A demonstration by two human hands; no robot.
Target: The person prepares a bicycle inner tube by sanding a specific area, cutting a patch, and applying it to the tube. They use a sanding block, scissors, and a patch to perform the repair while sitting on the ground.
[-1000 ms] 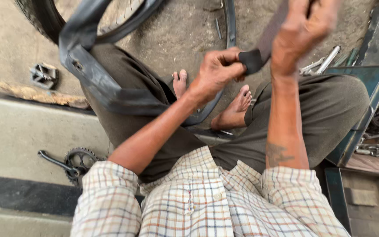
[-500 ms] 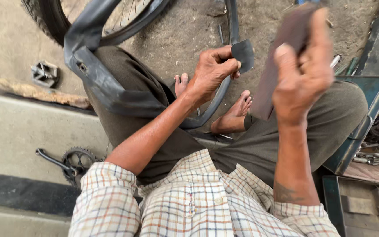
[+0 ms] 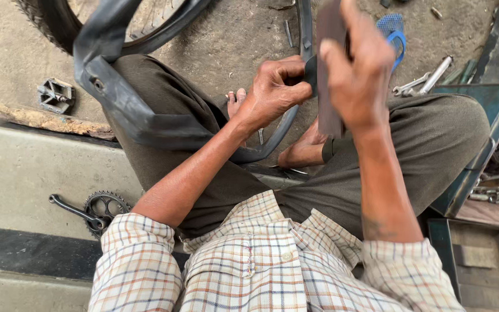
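Over the person's lap, the left hand (image 3: 275, 86) pinches the black inner tube (image 3: 128, 110) at a fold just left of the right hand (image 3: 356, 75). That right hand is clamped on a flat dark strip (image 3: 328, 69) standing upright, its long axis crossing the tube's pinched spot; both hands nearly touch.

no packages, no labels, no signs, no screens anywhere in view

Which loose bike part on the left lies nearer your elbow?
The crank with its toothed chainring, on the concrete step beside the left sleeve. The square pedal lies farther up, beyond the inner tube draped over the knee.
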